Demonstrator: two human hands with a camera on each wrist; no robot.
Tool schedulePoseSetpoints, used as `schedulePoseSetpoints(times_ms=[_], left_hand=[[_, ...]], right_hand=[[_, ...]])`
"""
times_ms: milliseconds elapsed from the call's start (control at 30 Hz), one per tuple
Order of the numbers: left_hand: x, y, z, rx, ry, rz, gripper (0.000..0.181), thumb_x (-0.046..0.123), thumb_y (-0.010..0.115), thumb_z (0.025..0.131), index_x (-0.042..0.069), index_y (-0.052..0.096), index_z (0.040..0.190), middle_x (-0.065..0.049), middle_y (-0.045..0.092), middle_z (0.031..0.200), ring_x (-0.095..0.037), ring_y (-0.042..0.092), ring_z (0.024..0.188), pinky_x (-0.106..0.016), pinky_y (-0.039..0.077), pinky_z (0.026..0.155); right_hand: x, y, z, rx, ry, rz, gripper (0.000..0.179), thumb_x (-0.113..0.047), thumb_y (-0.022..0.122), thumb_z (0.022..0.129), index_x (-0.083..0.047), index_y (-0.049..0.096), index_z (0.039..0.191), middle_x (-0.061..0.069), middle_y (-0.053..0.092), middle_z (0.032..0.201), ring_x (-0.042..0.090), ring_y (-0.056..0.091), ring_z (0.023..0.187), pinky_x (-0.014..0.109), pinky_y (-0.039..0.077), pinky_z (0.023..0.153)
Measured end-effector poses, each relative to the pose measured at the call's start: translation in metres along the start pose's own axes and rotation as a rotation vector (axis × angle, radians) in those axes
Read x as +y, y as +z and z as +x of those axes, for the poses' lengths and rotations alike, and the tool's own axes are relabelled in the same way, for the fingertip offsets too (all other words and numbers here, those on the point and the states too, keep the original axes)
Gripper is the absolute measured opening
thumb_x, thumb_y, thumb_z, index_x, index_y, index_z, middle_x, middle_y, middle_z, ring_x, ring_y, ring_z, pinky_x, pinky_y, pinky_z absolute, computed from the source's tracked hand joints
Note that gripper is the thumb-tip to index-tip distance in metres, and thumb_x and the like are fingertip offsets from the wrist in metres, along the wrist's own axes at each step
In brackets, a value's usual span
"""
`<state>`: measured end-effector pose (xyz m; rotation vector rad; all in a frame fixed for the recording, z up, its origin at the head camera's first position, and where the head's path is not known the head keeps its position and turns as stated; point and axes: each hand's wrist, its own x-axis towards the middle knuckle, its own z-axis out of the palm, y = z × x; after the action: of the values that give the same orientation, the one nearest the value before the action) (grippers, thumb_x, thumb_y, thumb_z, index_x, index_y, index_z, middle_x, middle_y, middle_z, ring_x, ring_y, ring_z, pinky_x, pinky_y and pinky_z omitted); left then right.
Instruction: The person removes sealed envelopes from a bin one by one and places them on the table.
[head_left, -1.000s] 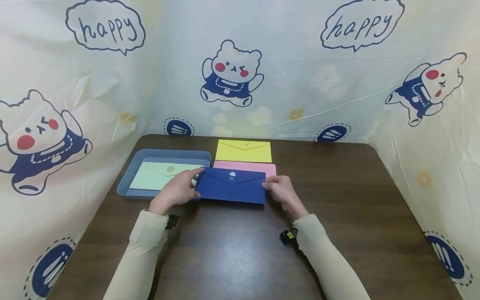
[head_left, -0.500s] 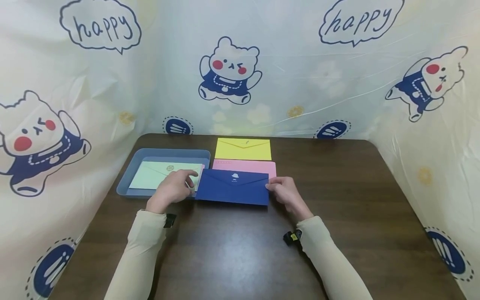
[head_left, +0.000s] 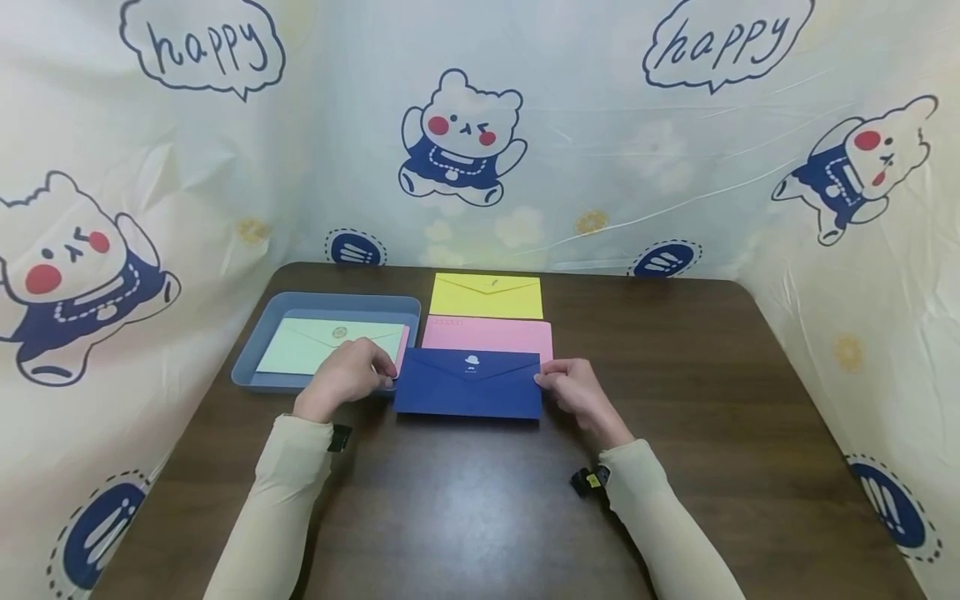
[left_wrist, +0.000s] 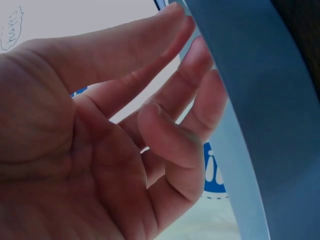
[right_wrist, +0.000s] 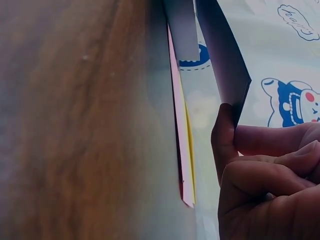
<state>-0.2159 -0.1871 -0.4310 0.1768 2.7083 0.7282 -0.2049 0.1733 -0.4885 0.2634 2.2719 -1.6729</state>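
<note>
Navy envelope [head_left: 467, 392] has shifted nearer, right hand [head_left: 579, 393] pinching its edge, left hand [head_left: 345, 377] loose-fingered and empty; level support advised.

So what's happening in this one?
A person's right hand pinches a blue envelope by its right edge, above the table. The left hand is at the tray's right end, where a light green envelope lies. A pink envelope and yellow envelope lie beyond.
</note>
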Motion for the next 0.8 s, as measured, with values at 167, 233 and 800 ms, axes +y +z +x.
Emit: schedulePoseSetpoints(times_ms=[167, 233, 800], left_hand=[[0.0, 0.0, 0.001, -0.008, 0.006, -0.001, 0.014, -0.002, 0.076, 0.092, 0.005, 0.082, 0.103, -0.011, 0.076, 0.098, -0.03, 0.064, 0.09, -0.05, 0.055, 0.088], [0.001, -0.001, 0.001, -0.015, 0.018, -0.001, 0.013, -0.001, 0.077, 0.092, 0.004, 0.082, 0.102, -0.01, 0.076, 0.097, -0.03, 0.064, 0.09, -0.05, 0.055, 0.087], [-0.001, -0.002, -0.001, -0.081, 0.045, -0.013, 0.006, 0.003, 0.082, 0.09, 0.007, 0.082, 0.094, -0.004, 0.073, 0.087, -0.027, 0.061, 0.086, -0.045, 0.053, 0.081]], right_hand=[[0.004, -0.003, -0.003, -0.004, 0.009, -0.003, 0.012, -0.011, 0.066, 0.101, -0.003, 0.075, 0.101, 0.009, 0.053, 0.071, 0.018, 0.041, 0.049, 0.027, 0.034, 0.05], [0.006, -0.004, -0.004, -0.003, 0.012, -0.002, 0.013, -0.011, 0.066, 0.101, -0.003, 0.075, 0.098, 0.01, 0.053, 0.072, 0.018, 0.041, 0.05, 0.027, 0.034, 0.05], [0.013, -0.011, -0.013, 0.018, 0.0, -0.003, 0.015, -0.01, 0.067, 0.1, 0.0, 0.076, 0.106, 0.014, 0.068, 0.085, 0.018, 0.044, 0.052, 0.027, 0.035, 0.049]])
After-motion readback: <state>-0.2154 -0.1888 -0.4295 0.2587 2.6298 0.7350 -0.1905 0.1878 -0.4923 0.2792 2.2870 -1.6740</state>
